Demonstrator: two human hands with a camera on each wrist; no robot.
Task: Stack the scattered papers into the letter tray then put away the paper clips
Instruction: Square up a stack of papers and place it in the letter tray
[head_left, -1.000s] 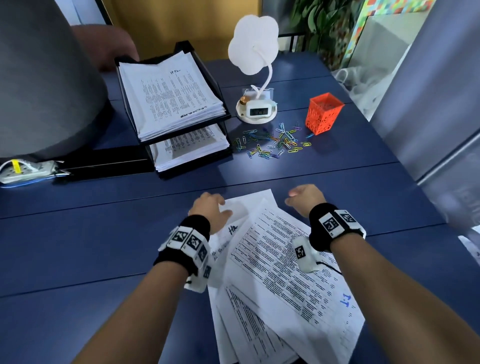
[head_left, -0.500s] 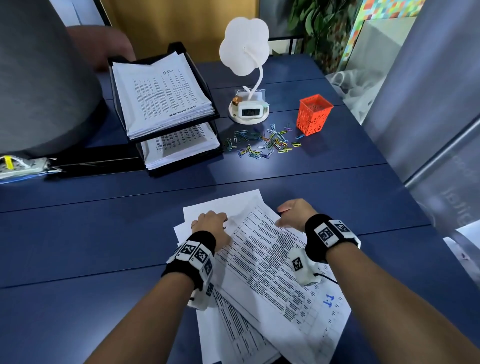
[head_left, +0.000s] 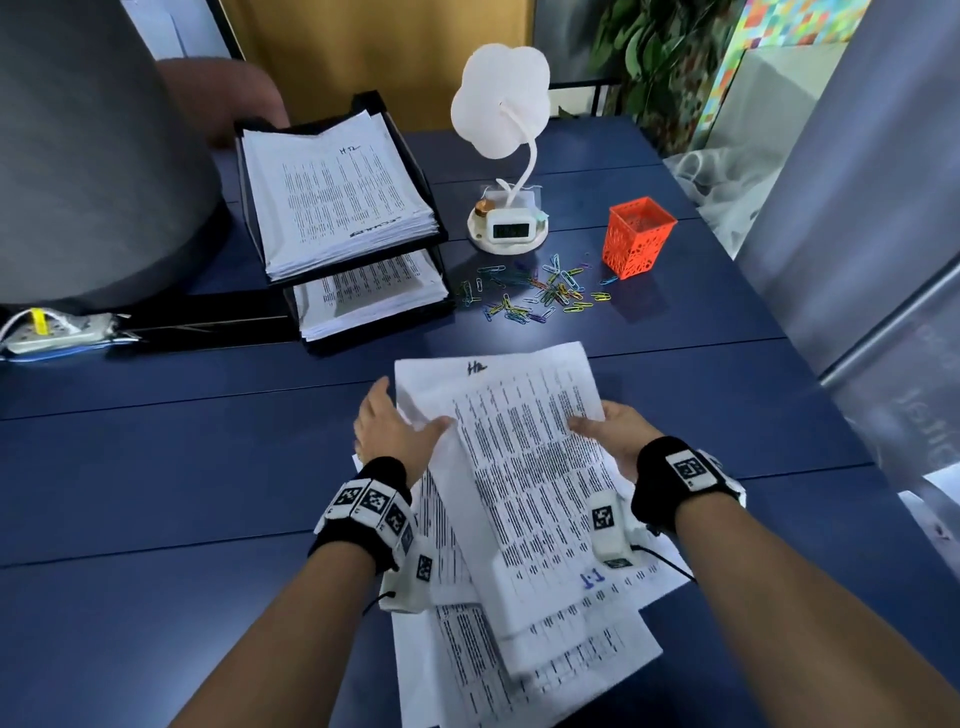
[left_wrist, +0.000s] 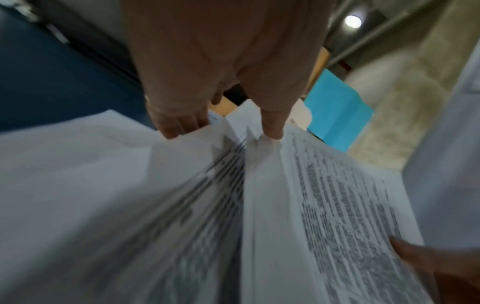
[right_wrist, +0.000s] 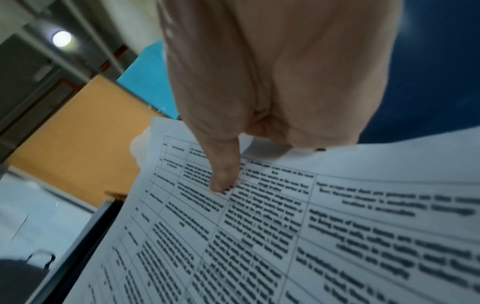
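Observation:
A loose bundle of printed papers is raised off the blue table between my two hands. My left hand grips its left edge, thumb on top and fingers beneath. My right hand pinches the right edge, with its thumb lying on the printed table. More sheets lie under my forearms. The black two-tier letter tray at the back left holds stacks on both levels. Coloured paper clips lie scattered beside an orange mesh cup.
A white flower-shaped lamp with a small clock stands behind the clips. A large grey form and a power strip sit at the left. Another person's hand rests behind the tray. A grey panel borders the table's right side.
My hands went from resting curled on the flat sheets to gripping both side edges. The top bundle has come up off the table and moved forward toward the tray.

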